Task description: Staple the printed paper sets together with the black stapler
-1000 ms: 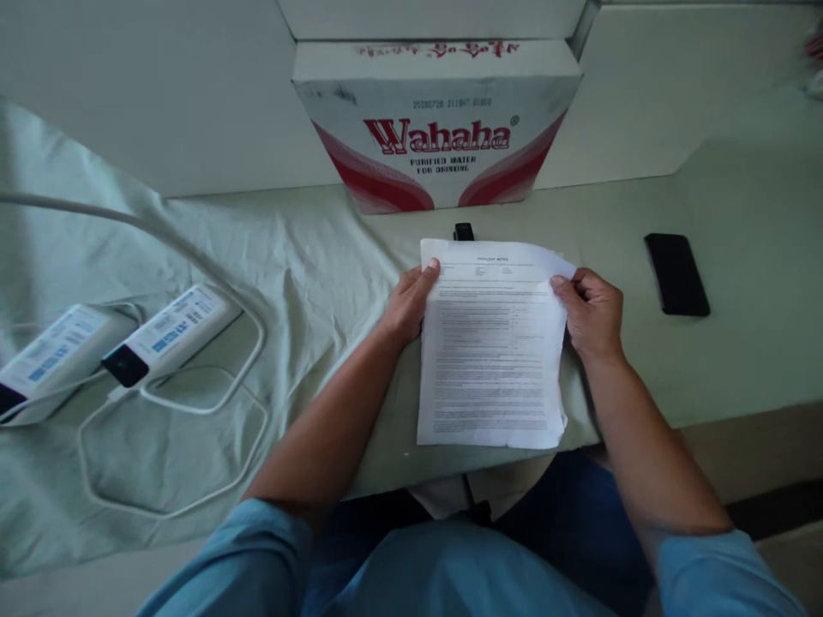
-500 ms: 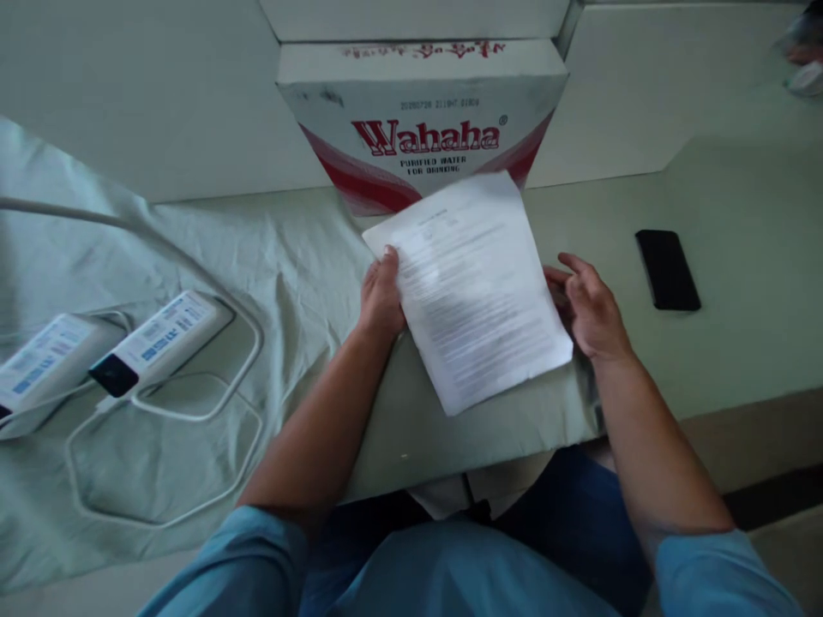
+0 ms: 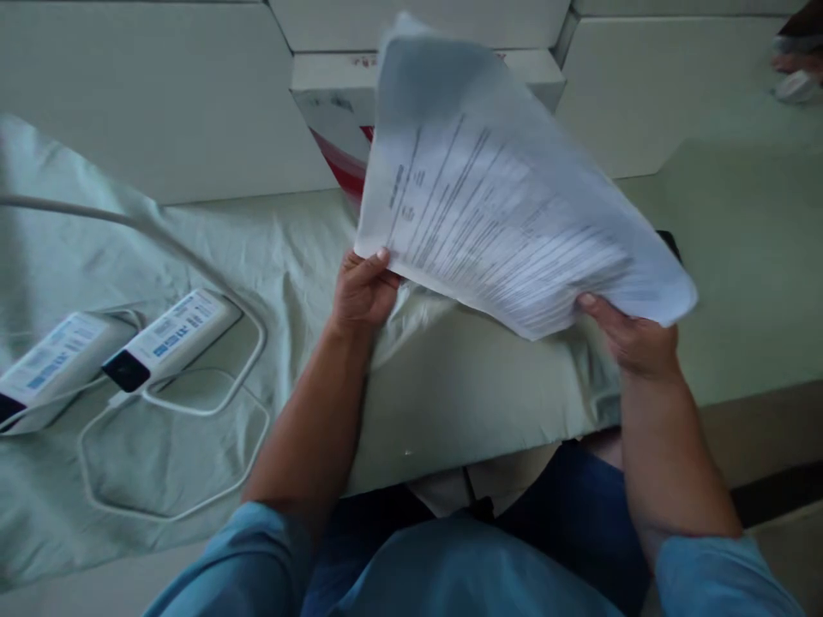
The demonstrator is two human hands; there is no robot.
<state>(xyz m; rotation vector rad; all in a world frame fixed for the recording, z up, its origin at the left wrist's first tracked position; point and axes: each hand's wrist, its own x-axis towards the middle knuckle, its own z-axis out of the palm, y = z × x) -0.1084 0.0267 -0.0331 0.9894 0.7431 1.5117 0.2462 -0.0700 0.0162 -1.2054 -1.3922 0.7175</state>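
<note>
Printed sheets of paper [image 3: 489, 206] are held up above the table, turned sideways, with lines of text running steeply across them. My left hand [image 3: 365, 287] pinches the lower left corner, thumb on top. At the lower right edge, my right hand [image 3: 633, 334] grips the sheets with its thumb on the printed side and its fingers hidden beneath. The paper bends between the hands. How many sheets there are I cannot tell. Behind them, a white and red water carton [image 3: 334, 111] is mostly covered by the paper.
Two white power banks [image 3: 177, 334] with labels lie at the left, with a white cable [image 3: 250, 351] looping round them on the pale green tablecloth [image 3: 476, 394]. A black phone [image 3: 669, 243] peeks out behind the paper. White panels stand behind; part of another person's hand [image 3: 797, 64] shows top right.
The paper has turned from near upright to sideways and lifted, now covering most of the carton's front. My right hand has closed on its right side; my left hand keeps its pinch.
</note>
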